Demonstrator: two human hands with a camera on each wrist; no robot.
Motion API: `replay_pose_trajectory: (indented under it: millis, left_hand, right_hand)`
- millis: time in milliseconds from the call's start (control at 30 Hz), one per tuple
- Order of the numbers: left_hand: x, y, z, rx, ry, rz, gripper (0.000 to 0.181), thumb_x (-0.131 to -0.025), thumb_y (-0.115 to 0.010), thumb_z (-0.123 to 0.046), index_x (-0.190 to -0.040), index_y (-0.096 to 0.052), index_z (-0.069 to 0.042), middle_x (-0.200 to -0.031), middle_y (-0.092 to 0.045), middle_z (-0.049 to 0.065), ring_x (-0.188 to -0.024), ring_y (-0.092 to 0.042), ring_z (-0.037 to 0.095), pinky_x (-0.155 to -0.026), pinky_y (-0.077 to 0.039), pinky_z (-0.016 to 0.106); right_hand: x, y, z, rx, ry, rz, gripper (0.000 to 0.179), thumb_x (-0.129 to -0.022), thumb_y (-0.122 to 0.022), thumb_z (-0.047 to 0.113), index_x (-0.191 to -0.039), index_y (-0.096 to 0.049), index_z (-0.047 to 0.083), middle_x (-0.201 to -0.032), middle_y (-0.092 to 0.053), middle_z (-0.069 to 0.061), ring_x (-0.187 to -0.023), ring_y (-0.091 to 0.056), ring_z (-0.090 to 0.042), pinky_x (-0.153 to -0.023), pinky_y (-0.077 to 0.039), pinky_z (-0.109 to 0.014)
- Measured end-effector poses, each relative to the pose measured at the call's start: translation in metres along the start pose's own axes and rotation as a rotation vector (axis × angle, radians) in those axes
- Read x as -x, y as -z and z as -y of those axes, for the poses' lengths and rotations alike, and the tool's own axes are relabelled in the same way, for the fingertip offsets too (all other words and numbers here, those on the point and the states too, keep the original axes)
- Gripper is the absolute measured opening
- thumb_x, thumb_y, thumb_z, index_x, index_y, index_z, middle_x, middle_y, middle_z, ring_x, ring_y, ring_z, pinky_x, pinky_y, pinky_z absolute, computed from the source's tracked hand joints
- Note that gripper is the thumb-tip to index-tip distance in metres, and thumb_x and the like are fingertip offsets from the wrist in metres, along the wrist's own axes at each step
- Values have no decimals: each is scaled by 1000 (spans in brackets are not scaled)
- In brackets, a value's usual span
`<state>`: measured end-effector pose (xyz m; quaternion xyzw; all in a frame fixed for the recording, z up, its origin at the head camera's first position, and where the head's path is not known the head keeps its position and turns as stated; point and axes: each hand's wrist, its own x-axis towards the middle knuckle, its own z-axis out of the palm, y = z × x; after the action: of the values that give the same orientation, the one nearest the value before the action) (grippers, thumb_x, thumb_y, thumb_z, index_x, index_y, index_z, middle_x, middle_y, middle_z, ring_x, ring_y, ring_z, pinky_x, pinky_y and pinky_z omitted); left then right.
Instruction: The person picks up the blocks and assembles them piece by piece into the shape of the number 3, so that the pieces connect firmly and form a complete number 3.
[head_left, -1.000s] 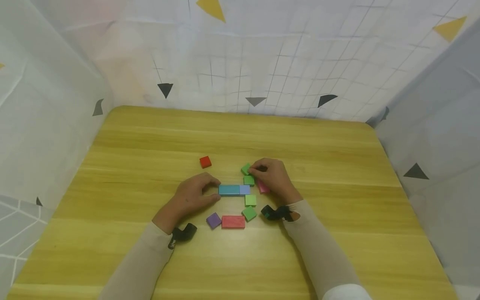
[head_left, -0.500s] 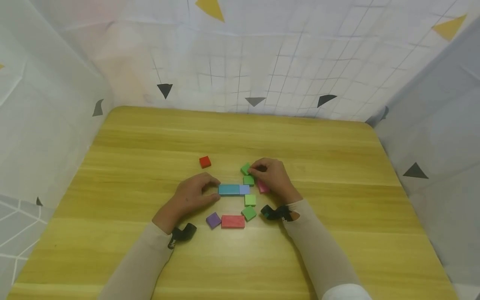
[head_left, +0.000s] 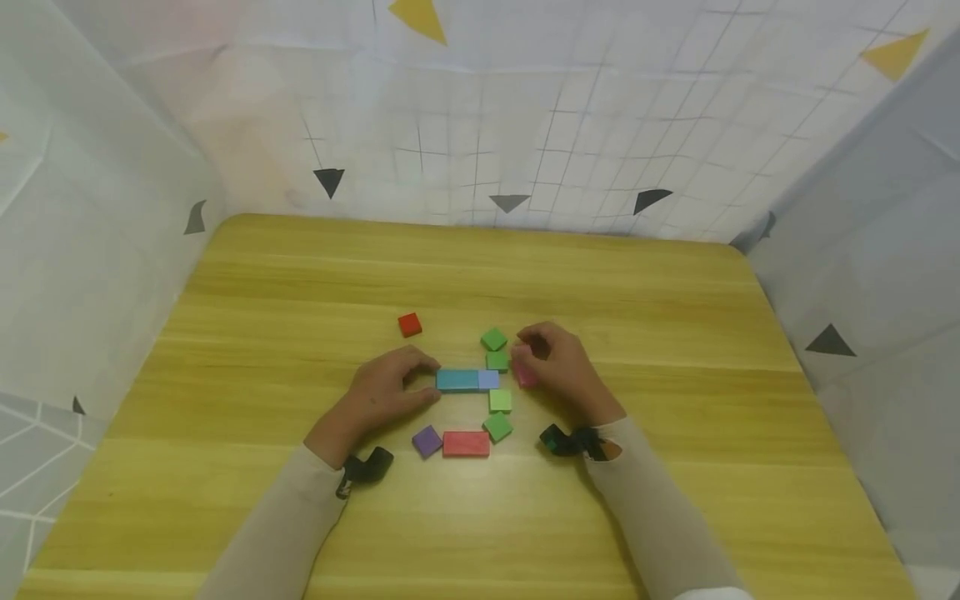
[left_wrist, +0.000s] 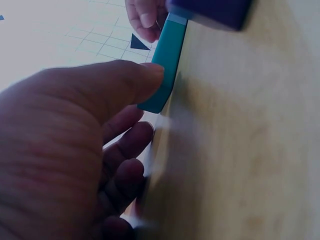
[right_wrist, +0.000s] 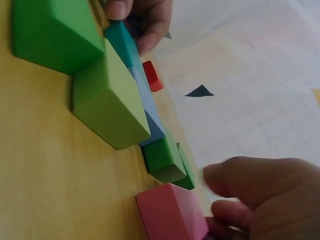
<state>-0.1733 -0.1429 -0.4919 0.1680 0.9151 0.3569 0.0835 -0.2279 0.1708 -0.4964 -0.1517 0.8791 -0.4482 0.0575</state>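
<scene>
My left hand (head_left: 382,385) pinches the left end of a teal block (head_left: 457,381) between thumb and fingers. In the left wrist view the thumb lies along this teal block (left_wrist: 169,60). A light blue block (head_left: 488,380) adjoins its right end. My right hand (head_left: 558,362) is at a pink block (head_left: 524,375), partly hidden beneath its fingers. The right wrist view has its thumb and fingers beside the pink block (right_wrist: 170,212), with a gap between them. A tilted green block (head_left: 493,339) and another green block (head_left: 497,361) stand just left of that hand.
Below the light blue block are a light green block (head_left: 500,401) and a turned green block (head_left: 498,427). A long red-pink block (head_left: 466,444) and a purple block (head_left: 427,442) lie nearer the front. A red block (head_left: 409,324) sits farther back on the wooden table (head_left: 300,283).
My right hand has let go of the upper green block and shifted right, over to the pink block. That green block turned slightly. The left hand has stayed in place.
</scene>
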Motion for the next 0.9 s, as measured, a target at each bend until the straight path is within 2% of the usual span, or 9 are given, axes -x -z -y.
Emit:
replay_pose_trajectory:
  millis: [200, 400, 600, 767, 900]
  left_hand:
    - [1, 1, 0, 8, 11, 0, 33, -88, -72, -44, -118, -67, -29, -112, -62, -16, -97, -56, 10, -89, -50, 35]
    - [1, -1, 1, 15, 11, -6, 33, -88, -72, -45, -117, -67, -30, -111, -62, -17, -97, -56, 9, -88, -50, 35]
    - [1, -3, 1, 22, 16, -2, 31, -88, -72, -45, -117, -66, -33, -111, -62, -19, -98, -56, 8, -89, -50, 35]
    - [1, -2, -1, 22, 34, 4, 31, -88, -72, -45, -116, -66, -34, -111, -61, -19, -97, -56, 9, -89, -50, 35]
    - [1, -2, -2, 20, 49, 4, 31, -88, -71, -45, -116, -66, -32, -111, -62, -18, -99, -56, 9, -91, -49, 36]
  right_hand:
    - [9, 7, 9, 67, -66, 48, 47, -89, -73, 32, -126, -60, 6, -115, -62, -8, -104, -58, -25, -95, -50, -44]
    - [7, 16, 7, 149, -167, 4, 58, -86, -75, 42, -128, -58, 5, -116, -61, -9, -105, -57, -27, -95, -49, -45]
    - [4, 26, 4, 180, -226, -5, 52, -87, -74, 44, -118, -63, 4, -110, -65, -11, -99, -60, -28, -90, -51, -44]
    - [-3, 29, 7, 183, -225, 13, 41, -88, -73, 37, -111, -69, 4, -106, -70, -11, -97, -64, -28, -87, -54, -43]
    - [-10, 30, 9, 207, -214, 30, 38, -89, -73, 34, -111, -70, 3, -105, -71, -11, -97, -65, -28, -88, -54, -44]
